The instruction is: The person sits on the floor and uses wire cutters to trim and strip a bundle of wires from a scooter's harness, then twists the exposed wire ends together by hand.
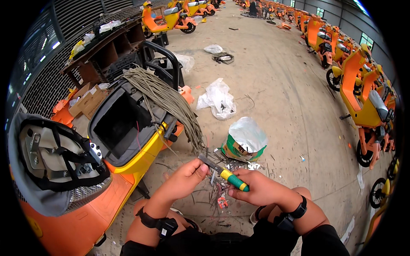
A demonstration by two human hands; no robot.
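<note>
My left hand [192, 177] is closed at the metal end of a hand tool [228, 176] with a yellow-and-green handle and a dark flat blade, thumb pressed near the blade. My right hand [256, 187] grips the handle, which slants down toward the right. Just beyond the tool is a green-and-white bag [243, 136] with an open pale top. Cut strands and scraps [222, 202] lie on the floor below my hands. At left, a bundle of olive cords [158, 98] drapes over a yellow scooter's dark open compartment [124, 115].
An upturned grey seat [60, 166] rests on the orange scooter body [89, 217] at left. Behind are a cardboard box [87, 102] and dark shelving [98, 51]. A white plastic bag [218, 98] lies on the floor ahead. Rows of orange scooters [358, 98] line the right; more stand far back.
</note>
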